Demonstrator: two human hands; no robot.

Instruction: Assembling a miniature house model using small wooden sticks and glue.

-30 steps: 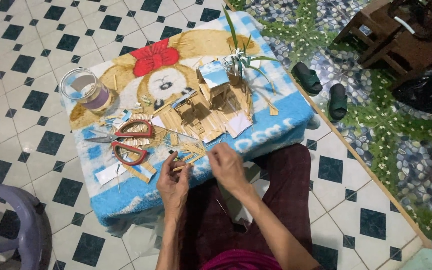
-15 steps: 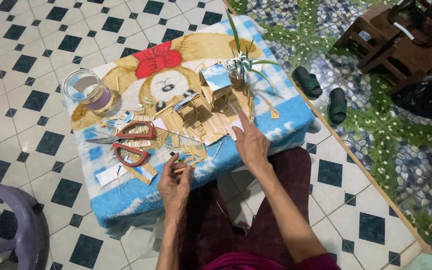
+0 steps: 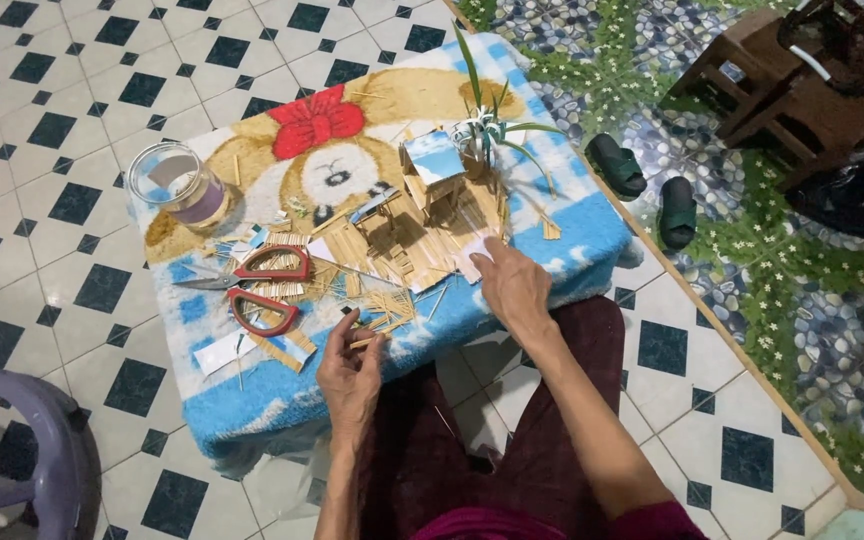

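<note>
A small model house (image 3: 422, 205) made of thin wooden sticks stands on a low table covered with a blue cartoon-print blanket (image 3: 562, 215). My right hand (image 3: 512, 285) lies on the blanket at the model's front right corner, fingers touching a white card or paper piece (image 3: 476, 258). My left hand (image 3: 350, 362) hovers at the near edge of the blanket and pinches a thin stick (image 3: 362, 340). Loose sticks (image 3: 392, 305) lie scattered between the hands. Red-handled scissors (image 3: 257, 285) rest to the left of my left hand.
A clear glass jar (image 3: 177, 182) stands at the blanket's left side. A small potted plant (image 3: 482, 130) sits behind the model. A grey plastic chair (image 3: 22, 450) is at lower left. Dark sandals (image 3: 642, 185) and wooden stools (image 3: 782, 80) are on the pebble floor to the right.
My right hand has left my left hand and reached forward and right to the white piece beside the model. My left hand has stayed near the blanket's edge.
</note>
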